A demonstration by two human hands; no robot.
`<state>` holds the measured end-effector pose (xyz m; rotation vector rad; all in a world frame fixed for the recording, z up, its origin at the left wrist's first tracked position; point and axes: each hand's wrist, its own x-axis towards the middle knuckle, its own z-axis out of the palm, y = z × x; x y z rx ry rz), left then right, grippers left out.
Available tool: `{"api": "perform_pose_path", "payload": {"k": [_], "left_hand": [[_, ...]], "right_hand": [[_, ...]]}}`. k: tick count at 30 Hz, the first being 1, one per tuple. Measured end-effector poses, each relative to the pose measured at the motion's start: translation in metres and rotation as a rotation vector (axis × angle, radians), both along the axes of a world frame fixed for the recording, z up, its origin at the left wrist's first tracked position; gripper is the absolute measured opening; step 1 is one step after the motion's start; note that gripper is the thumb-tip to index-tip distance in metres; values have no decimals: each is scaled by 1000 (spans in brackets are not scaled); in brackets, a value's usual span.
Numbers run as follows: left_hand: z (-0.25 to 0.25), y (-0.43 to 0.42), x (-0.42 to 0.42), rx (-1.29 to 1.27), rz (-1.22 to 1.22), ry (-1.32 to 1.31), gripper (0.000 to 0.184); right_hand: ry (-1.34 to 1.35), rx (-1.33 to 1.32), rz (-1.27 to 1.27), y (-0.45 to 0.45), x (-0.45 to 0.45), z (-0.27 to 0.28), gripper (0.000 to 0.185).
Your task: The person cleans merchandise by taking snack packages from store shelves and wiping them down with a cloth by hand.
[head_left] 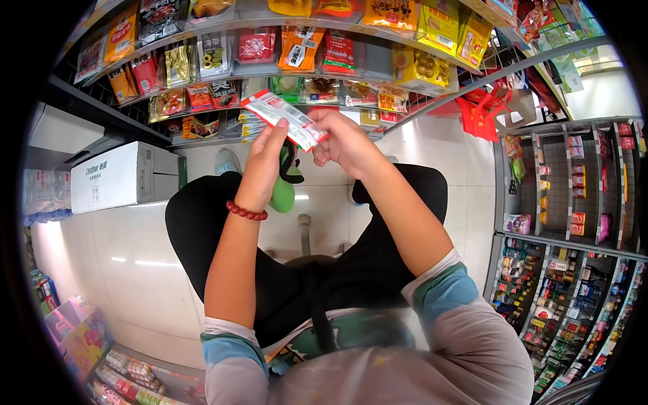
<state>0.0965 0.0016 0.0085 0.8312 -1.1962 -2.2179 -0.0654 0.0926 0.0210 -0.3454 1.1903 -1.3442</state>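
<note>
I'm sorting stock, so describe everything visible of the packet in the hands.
The packet is slim, oblong and white-silvery with red edges, seemingly glossy film. Print covers the visible face, too small to read; no opening shows. It slants down rightward in the picture, held before the shelves: the left hand's thumb presses its face, and the right hand holds its right end.
</note>
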Motion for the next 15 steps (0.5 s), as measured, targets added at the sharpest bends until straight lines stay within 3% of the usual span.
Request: {"api": "perform_pose_path", "payload": {"k": [3,4,7,15], "left_hand": [[9,7,5,-10,-157,36,36],[14,8,7,-12,-226,34,37],[12,13,8,37,-240,21,38],[13,12,12,37,-313,70,38]], "right_hand": [[-80,-63,84,3,-10,8,32],[5,-49,72,6,-11,14,25],[149,-126,-47,9,-3,14,21],[256,-170,110,17,-12,7,19]]}}
